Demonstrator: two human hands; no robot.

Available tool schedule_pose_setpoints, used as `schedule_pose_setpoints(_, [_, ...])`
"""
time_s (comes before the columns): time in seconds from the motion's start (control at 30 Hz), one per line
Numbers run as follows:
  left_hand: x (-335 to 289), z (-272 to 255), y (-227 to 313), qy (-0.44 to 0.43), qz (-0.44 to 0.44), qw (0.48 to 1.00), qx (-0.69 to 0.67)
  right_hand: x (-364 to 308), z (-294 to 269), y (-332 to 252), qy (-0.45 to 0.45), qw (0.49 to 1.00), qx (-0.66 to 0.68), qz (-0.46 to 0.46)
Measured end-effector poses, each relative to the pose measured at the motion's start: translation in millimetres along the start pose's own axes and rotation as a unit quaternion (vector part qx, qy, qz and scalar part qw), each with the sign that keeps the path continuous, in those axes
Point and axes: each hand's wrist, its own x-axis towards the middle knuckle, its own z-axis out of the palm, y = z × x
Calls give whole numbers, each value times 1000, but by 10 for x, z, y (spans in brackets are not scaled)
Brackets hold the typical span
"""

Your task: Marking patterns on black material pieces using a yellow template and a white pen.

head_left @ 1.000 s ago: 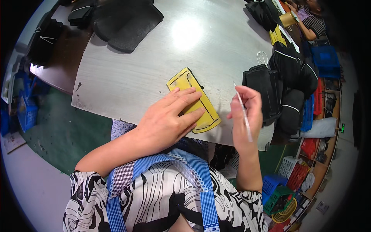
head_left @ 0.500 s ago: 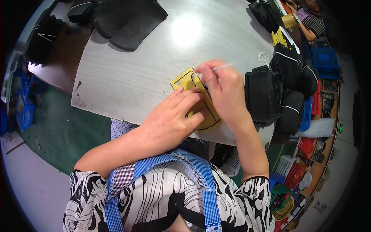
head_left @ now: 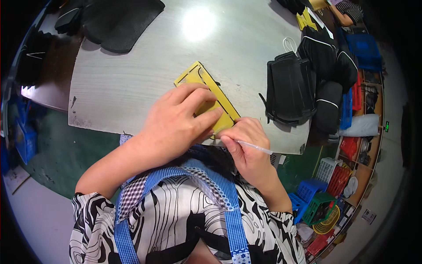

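Observation:
A yellow rectangular template (head_left: pixel 192 76) with dark slots and dark edges lies aslant near the table's front edge. My left hand (head_left: pixel 176 114) rests across it, fingers apart and bent, their tips on its surface. At the template's near right corner is my right hand (head_left: pixel 251 160), closed around a thin, whitish translucent pen (head_left: pixel 256 148). The pen's back end sticks out to the right past my thumb; its tip is hidden by my fingers. What lies beneath the template is mostly covered.
A black padded bag (head_left: pixel 290 90) and several black pouches with white piping (head_left: pixel 327 105) stand along the table's right side. Black fabric pieces (head_left: pixel 121 24) lie at the far left of the pale table (head_left: pixel 132 88). Baskets (head_left: pixel 323 204) fill the right; another person's arm (head_left: pixel 342 15) shows far right.
My right hand has come down with the pen from the template's far end to its near right corner. My left hand stays on the template. The whole view has shifted slightly.

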Motion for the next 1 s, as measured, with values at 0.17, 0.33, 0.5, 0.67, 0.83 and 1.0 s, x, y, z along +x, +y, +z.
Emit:
schedule_pose_setpoints(0.17, [114,-208,-78,-46,10,998,46,-24,-140,8,18,985,-1,174])
schedule_pose_setpoints(0.33, [372,-191,-173,-109,47,993,18,155,68,163,115,987,-104,35])
schedule_pose_setpoints(0.5, [485,-617,-947,172,-26,973,149,-81,-175,335,170,960,7,222])
schedule_pose_setpoints(0.67, [547,-1152,-1797,94,-207,896,381,-387,-856,910,202,903,-352,140])
schedule_pose_setpoints(0.83, [429,-1404,-1784,-77,-136,945,286,-305,-632,654,382,882,114,250])
schedule_pose_setpoints(1.0, [261,-882,-781,2,-36,999,32,118,64,220,191,919,295,182])
